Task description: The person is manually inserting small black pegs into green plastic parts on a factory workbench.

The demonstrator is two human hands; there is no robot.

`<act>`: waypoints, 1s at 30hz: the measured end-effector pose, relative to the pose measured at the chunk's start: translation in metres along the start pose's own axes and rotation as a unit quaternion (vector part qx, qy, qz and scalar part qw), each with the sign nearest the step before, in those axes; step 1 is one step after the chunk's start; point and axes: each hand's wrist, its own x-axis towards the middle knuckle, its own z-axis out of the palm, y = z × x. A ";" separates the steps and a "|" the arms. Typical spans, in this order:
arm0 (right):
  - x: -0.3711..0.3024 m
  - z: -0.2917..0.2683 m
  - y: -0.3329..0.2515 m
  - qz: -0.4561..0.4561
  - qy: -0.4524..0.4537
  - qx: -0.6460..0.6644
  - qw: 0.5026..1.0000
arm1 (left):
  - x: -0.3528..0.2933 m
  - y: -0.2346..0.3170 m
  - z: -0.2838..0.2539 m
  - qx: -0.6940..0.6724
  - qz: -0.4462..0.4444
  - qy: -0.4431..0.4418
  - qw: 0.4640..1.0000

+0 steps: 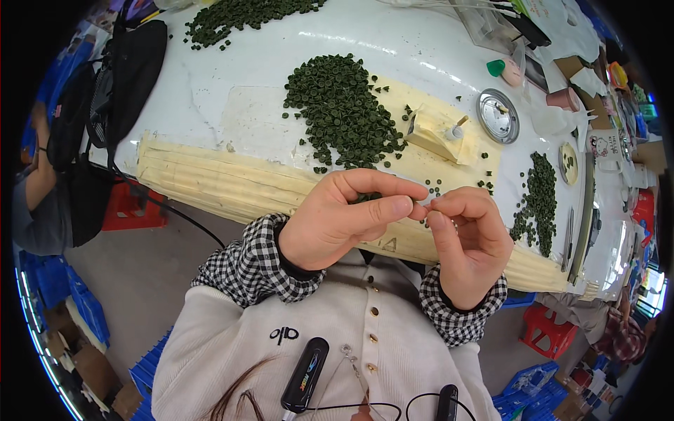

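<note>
My left hand [351,219] and my right hand [470,242] meet over the table's padded front edge, thumbs and forefingers pinched together fingertip to fingertip. Whatever sits between the tips is too small to make out. Some dark green shows through the gap between my left thumb and forefinger; I cannot tell whether those pieces lie in the palm or behind it. Just beyond my hands spreads a large heap of small dark green round pieces [344,109]. To its right stands a block wrapped in cream tape [444,137], with a short peg sticking up.
Another green heap [249,17] lies at the far left and a smaller one [539,200] at the right. A round metal lid [498,116] rests past the block. Tweezers [568,238] lie near the right edge. A black bag [133,84] is at the left; red stools [550,331] stand below.
</note>
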 end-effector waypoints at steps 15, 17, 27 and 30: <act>0.002 0.008 0.000 -0.103 0.020 -0.115 0.988 | 0.000 -0.006 0.007 0.091 0.061 0.072 0.991; 0.002 0.009 0.000 -0.115 0.024 -0.131 0.984 | 0.000 -0.005 0.007 0.076 0.055 0.066 0.993; -0.001 0.018 0.000 -0.186 0.039 -0.192 0.963 | 0.001 -0.011 0.001 -0.034 0.013 0.032 0.999; -0.001 0.019 0.002 -0.231 0.022 -0.230 0.945 | 0.002 -0.008 -0.001 -0.090 -0.014 0.021 0.996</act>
